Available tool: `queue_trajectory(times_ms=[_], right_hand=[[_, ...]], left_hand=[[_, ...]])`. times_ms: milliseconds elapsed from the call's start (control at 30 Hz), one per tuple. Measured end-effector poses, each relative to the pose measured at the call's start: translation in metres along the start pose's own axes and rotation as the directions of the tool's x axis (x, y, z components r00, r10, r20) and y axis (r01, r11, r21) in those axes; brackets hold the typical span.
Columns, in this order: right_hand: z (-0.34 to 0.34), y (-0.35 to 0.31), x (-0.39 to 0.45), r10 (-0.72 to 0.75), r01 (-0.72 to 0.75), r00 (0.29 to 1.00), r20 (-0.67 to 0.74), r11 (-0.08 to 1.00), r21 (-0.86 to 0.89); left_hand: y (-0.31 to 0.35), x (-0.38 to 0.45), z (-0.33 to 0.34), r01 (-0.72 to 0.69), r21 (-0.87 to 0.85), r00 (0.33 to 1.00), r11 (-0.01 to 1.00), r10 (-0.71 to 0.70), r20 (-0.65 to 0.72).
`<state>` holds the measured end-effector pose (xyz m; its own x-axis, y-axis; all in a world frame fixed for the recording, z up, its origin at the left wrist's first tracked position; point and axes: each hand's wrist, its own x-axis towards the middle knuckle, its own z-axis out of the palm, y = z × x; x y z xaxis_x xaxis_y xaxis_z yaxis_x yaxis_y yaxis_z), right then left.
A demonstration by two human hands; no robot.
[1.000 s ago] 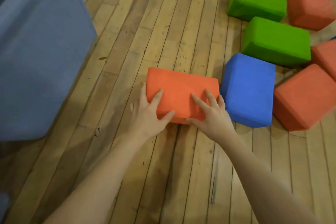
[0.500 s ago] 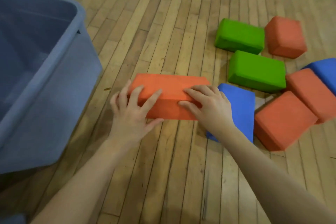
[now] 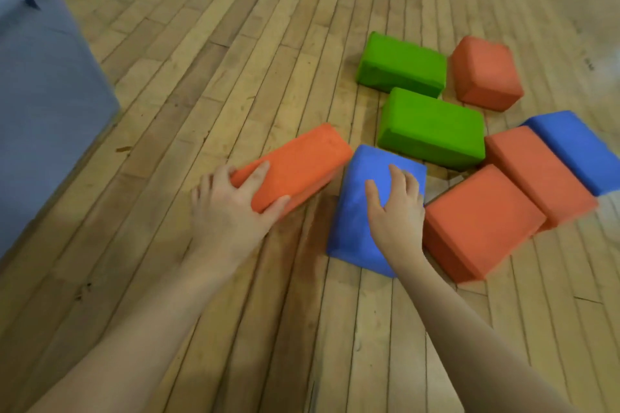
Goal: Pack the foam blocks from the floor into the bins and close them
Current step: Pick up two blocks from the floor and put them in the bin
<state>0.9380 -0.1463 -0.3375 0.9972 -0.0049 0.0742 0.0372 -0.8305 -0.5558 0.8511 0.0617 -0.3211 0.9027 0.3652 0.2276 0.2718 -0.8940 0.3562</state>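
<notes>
Gripping orange block (image 3: 295, 164), blue block (image 3: 365, 208)

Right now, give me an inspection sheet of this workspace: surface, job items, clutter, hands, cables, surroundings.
Surface: wooden plank floor, scuffed.
Job's things: eight foam blocks on the floor: four orange, two green, two blue; grey-blue bin at left, no lid seen.
Clutter: nothing seen.
Hands: left hand grips the nearest orange block; right hand rests on the near blue block, fingers curling over its far edge.
Cables: nothing seen.
Surroundings: pale wall strip at top left.
</notes>
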Motion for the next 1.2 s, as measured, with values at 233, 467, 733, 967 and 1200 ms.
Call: queue_trajectory(times_ms=[233, 467, 733, 967, 1200], right_hand=[[0.009, 0.065, -0.041, 0.272, -0.244, 0.962, 0.035, 0.906, -0.345], [0.015, 0.053, -0.050, 0.314, -0.311, 0.949, -0.006, 0.943, 0.123], [0.018, 0.022, -0.058, -0.050, 0.070, 0.997, -0.064, 0.925, 0.373], [-0.027, -0.016, -0.047, -0.292, 0.336, 0.937, -0.193, 0.904, 0.265], [-0.106, -0.125, -0.021, -0.519, 0.567, 0.824, -0.229, 0.763, 0.310]], left_hand=[[0.045, -0.026, 0.023, 0.212, 0.094, 0.970, 0.973, -0.221, 0.102], [0.037, -0.034, 0.020, -0.002, 0.146, 0.971, 0.989, -0.033, 0.238], [0.033, -0.036, 0.017, 0.064, 0.038, 0.960, 0.997, -0.072, 0.271], [0.035, -0.023, -0.038, 0.113, -0.129, 0.994, 0.985, -0.112, 0.015], [0.049, 0.005, -0.157, 0.131, -0.117, 0.940, 0.984, -0.161, -0.301]])
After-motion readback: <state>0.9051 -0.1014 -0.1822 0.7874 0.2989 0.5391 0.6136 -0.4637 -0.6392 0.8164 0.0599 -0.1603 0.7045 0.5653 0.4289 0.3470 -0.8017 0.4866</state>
